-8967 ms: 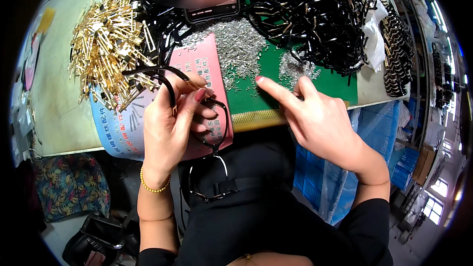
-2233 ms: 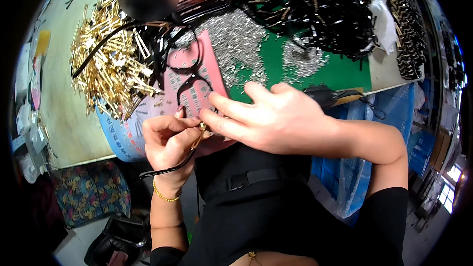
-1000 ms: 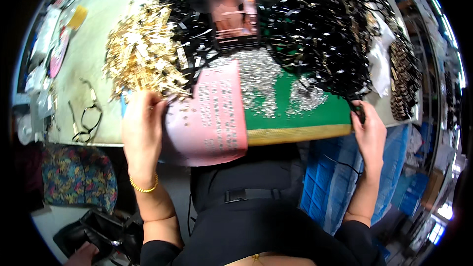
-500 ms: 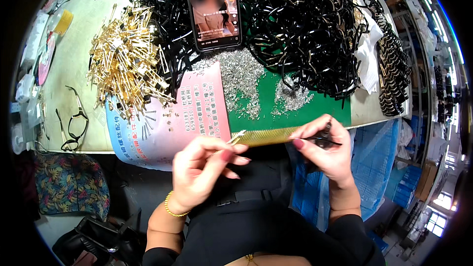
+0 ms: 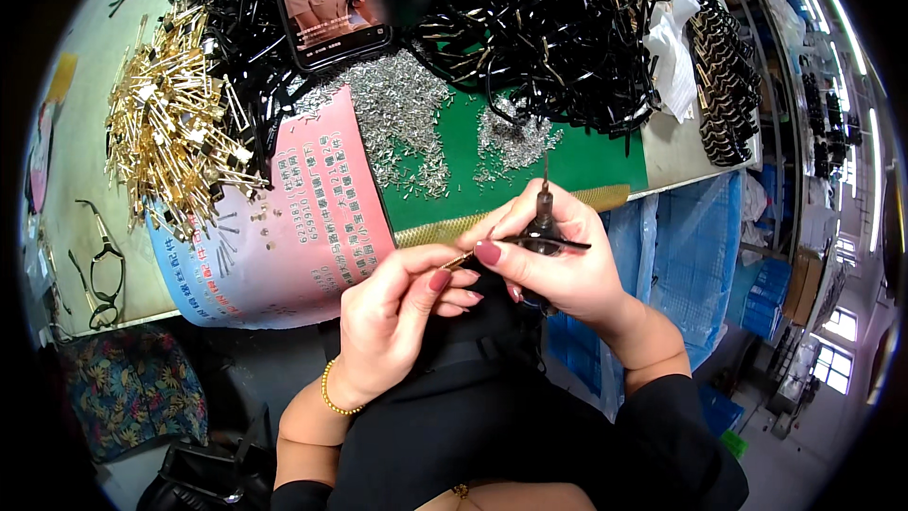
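My left hand point(image 5: 388, 308) is closed in a pinch on a thin gold metal eyeglass temple part point(image 5: 458, 262). Close beside it, my right hand point(image 5: 582, 274) grips a dark screwdriver point(image 5: 543, 220) whose slim tip points up and away. Between my right thumb and fingers is also a narrow black eyeglass temple piece point(image 5: 571, 245), its end sticking out to the right. The gold and black parts meet between my fingertips; whether they are joined is hidden. Both hands are over my lap, just in front of the table edge.
Gold temple parts point(image 5: 175, 123) are heaped at left, black temple pieces point(image 5: 558, 28) at the back. Small silver bits point(image 5: 402, 114) lie on the green mat point(image 5: 605, 156). A phone point(image 5: 331, 9) leans on the black pile. Eyeglasses point(image 5: 107, 274) lie at far left.
My right hand has moved left, bringing the black piece to the gold part in my left hand. The head view has shifted, so the table items appear further left.
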Demonstrator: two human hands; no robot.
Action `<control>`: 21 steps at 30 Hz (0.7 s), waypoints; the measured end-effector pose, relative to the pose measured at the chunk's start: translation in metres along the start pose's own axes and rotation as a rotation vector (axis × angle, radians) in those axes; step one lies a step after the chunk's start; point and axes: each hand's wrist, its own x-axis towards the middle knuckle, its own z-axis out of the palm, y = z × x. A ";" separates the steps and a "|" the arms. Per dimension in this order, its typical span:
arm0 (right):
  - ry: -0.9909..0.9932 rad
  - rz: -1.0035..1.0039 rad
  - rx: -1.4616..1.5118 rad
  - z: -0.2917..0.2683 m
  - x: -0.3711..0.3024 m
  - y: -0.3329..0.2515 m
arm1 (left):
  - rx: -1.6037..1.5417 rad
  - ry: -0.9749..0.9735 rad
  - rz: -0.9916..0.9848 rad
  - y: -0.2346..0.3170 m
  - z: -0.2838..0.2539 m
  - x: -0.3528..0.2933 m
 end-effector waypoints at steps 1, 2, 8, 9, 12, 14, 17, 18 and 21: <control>-0.001 -0.023 -0.007 0.001 -0.001 0.001 | 0.113 -0.020 0.018 -0.002 0.000 0.000; -0.030 0.018 -0.065 -0.001 -0.003 -0.001 | 0.207 -0.088 -0.016 -0.001 0.001 0.001; -0.076 0.115 0.052 0.002 -0.016 -0.006 | 0.378 -0.116 0.229 -0.004 0.008 -0.001; -0.115 0.013 -0.131 -0.002 -0.013 -0.004 | 0.366 -0.107 0.172 0.001 0.011 0.000; -0.185 -0.070 -0.659 -0.022 -0.005 -0.013 | 0.445 -0.112 0.080 0.014 0.014 0.006; -0.075 -0.109 -1.015 -0.029 -0.008 -0.020 | 0.486 -0.007 0.090 0.015 0.006 0.010; -0.111 -0.257 -1.464 -0.041 -0.005 -0.032 | 0.430 0.101 0.054 0.019 0.001 0.018; -0.154 -0.255 -1.537 -0.042 -0.003 -0.036 | 0.346 0.090 0.041 0.018 0.004 0.023; -0.207 -0.203 -1.596 -0.041 0.002 -0.036 | 0.263 0.059 -0.008 0.013 0.009 0.033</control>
